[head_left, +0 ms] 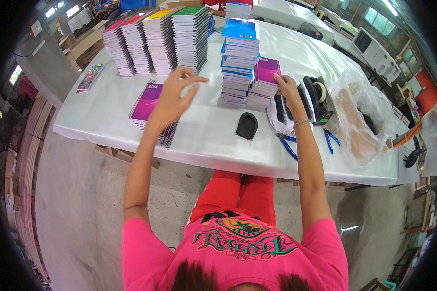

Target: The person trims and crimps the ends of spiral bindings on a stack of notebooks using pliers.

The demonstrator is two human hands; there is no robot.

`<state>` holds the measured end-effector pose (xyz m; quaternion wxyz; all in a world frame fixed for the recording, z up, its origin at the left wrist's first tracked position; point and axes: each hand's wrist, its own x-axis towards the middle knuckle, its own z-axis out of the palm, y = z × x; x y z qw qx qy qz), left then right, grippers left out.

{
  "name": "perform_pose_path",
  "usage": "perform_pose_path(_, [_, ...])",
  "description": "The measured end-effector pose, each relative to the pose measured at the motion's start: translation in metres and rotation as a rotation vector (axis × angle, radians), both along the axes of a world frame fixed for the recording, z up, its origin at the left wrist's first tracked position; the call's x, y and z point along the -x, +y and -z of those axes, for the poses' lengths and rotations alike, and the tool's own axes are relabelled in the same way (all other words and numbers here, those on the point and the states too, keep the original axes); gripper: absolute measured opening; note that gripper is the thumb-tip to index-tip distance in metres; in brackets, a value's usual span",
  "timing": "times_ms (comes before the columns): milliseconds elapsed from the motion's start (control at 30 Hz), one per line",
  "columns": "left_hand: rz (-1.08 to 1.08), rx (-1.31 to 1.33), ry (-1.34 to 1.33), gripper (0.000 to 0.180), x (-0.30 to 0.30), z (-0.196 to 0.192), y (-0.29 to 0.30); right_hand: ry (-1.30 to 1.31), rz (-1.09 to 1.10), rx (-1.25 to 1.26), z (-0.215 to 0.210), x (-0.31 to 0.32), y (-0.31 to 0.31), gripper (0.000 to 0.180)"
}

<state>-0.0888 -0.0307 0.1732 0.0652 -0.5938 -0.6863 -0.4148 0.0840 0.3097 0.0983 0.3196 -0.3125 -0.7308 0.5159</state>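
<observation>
Left hand (175, 94), eleven o'clock: fingers half-open, empty | Right hand (289, 90), two o'clock: fingers pinch purple notebook (267, 70) | Risk: sideways drag could topple blue stack (239, 63), twelve o'clock

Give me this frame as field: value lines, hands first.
left hand: fingers parted, nearest purple spiral notebooks
right hand: fingers at right purple stack, grip unclear
back left: four spiral stacks, pink, red, yellow, green tops
centre: tall blue stack
right side: tape dispenser, blue-handled pliers, plastic bag
surface: white table
</observation>
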Motion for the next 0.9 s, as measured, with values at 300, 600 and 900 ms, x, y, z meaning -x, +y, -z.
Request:
perform_pose_path(300, [0.170,-0.046,-0.181,0.035,-0.094,0.024,0.031,-0.142,0.012,-0.437,-0.024,-0.080,-0.030,0.021])
perform_pose_path(600, [0.084,0.362,0.219,0.023,-0.113,0.032,0.012,-0.212,-0.629,-0.258,-0.050,-0.106,-0.152,0.022])
perform_pose_path(900, [-0.093,0.242,0.107,0.017,-0.104,0.087,0.007,-0.365,0.145,-0.590,0.081,-0.042,0.021,0.046])
